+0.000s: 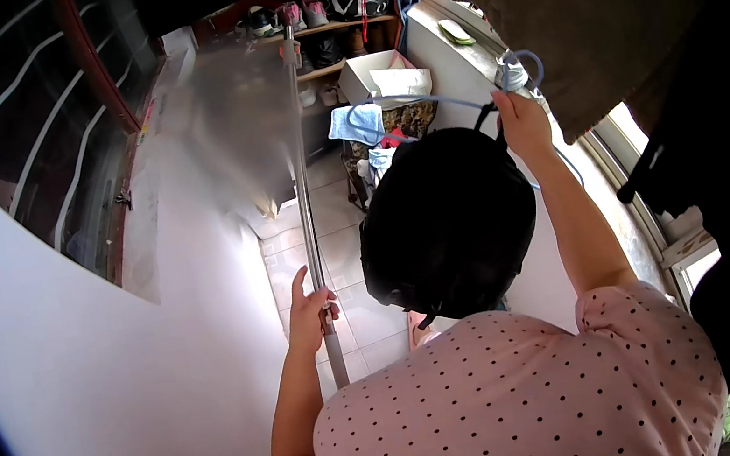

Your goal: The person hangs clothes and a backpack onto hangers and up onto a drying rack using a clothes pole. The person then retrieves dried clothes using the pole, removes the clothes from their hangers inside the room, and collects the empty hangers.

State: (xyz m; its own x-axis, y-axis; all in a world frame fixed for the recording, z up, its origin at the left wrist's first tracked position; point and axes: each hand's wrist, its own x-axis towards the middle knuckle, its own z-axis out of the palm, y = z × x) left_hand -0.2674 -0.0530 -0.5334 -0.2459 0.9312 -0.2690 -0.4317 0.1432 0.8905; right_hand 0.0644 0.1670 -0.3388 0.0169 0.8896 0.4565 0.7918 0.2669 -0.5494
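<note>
My left hand (308, 319) is at the upright metal frame edge (306, 208) of a frosted glass panel, with its fingers curled round the frame. Raised at the right, my right hand (519, 118) is closed on a thin black strap at the top of a bulky black bag (450, 225). The bag hangs between my arms, in front of my chest. Thin blue tubing (450, 100), perhaps a hanger, loops beside and behind the right hand; whether the fingers also grip it I cannot tell.
Shoes stand on a shelf (362, 21) at the back. Below it are a white box (361, 77) and a light blue cloth (356, 124). A window ledge (441, 42) runs along the right, under a hanging dark cloth (577, 7). A barred window (55, 114) is at left.
</note>
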